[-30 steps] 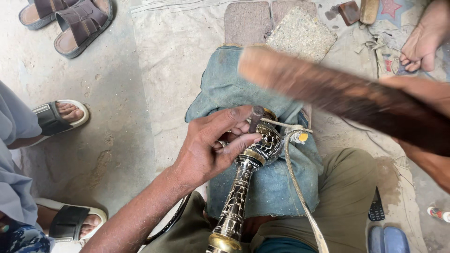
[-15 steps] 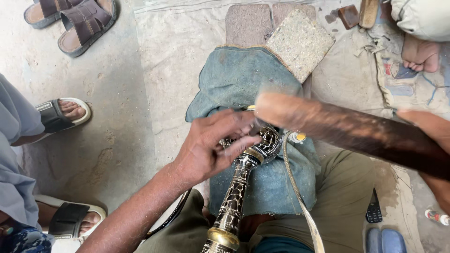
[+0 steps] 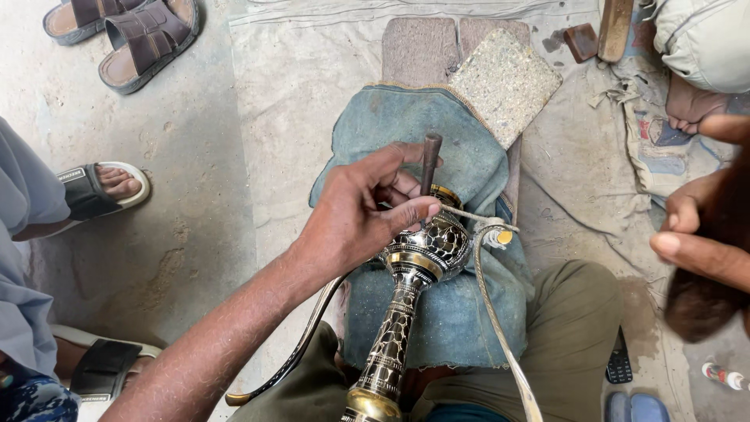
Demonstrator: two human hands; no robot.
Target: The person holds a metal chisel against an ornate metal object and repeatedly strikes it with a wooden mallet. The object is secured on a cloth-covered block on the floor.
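Observation:
A black and brass engraved vessel with a long patterned neck lies on a blue cloth pad over my lap. My left hand rests on the vessel's round body. It pinches a short dark metal punch upright against the body. My right hand is raised at the right edge, close to the camera and blurred. It grips a dark wooden club, held well away from the punch. A pale cord loops around the vessel and runs down toward me.
A rough speckled slab leans at the pad's far end. Brown sandals lie top left. Another person's sandalled feet are at the left, and someone's bare foot is top right. A small dark phone lies by my right knee.
The wooden club has swung from above the vessel away to the right and nearer the camera. My left hand has shifted its fingers, and the upright punch now shows.

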